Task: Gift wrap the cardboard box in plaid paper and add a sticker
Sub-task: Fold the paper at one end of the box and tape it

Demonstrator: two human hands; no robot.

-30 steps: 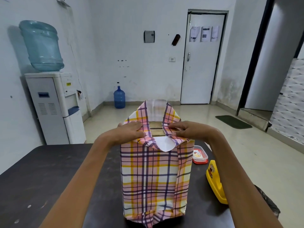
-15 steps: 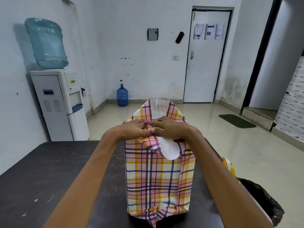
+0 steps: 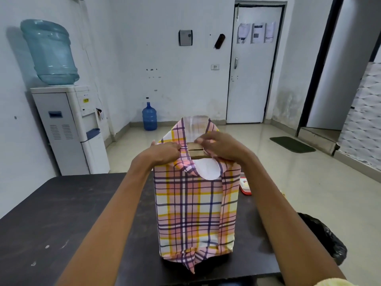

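A tall cardboard box [image 3: 195,151] stands upright on the dark table [image 3: 61,213], wrapped on its sides in pink, yellow and purple plaid paper [image 3: 195,211]. Only a brown strip of the box top shows between the folds. My left hand [image 3: 165,151] presses the left paper flap down on the top edge. My right hand [image 3: 218,148] has its fingers curled on the right flap at the top. A far flap stands up behind both hands, and a near flap hangs forward showing its white underside [image 3: 208,169]. No sticker is visible.
A red and white small container [image 3: 245,186] lies on the table behind the box at the right. A black plastic bag [image 3: 323,238] sits off the table's right edge. A water dispenser [image 3: 70,129] stands at the left wall.
My hands met over the middle of the box top half a second ago; now they have drawn apart to the left and right flaps, uncovering the brown cardboard strip.
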